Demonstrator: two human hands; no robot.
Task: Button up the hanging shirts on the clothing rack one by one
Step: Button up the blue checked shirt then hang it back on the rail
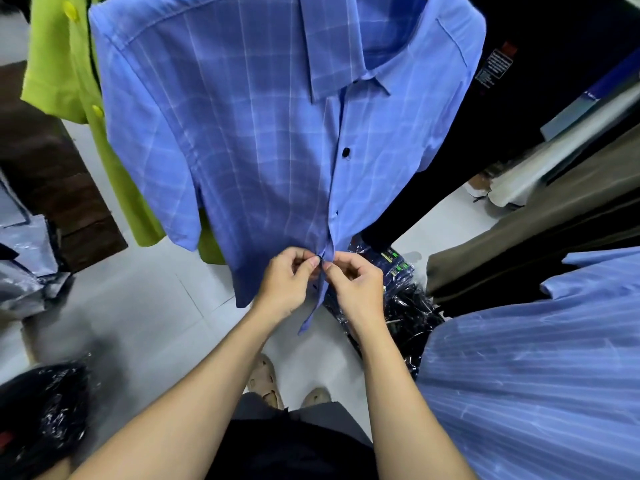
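Note:
A blue checked short-sleeved shirt point(263, 140) hangs in front of me, its front closed down the placket with a dark button point(345, 153) showing mid-chest. My left hand point(287, 278) pinches the placket edge low on the shirt, thumb and forefinger together at a small dark button. My right hand point(353, 282) pinches the opposite edge of the placket right beside it. The fingertips of both hands nearly touch. The shirt's bottom tail hangs loose below my hands.
A lime-green garment point(59, 64) with yellow buttons hangs to the left, dark clothing point(554, 46) behind to the right. A blue striped shirt point(540, 368) fills the lower right. Plastic-wrapped dark packages point(398, 289) lie on the pale floor, more bags at left point(27, 271).

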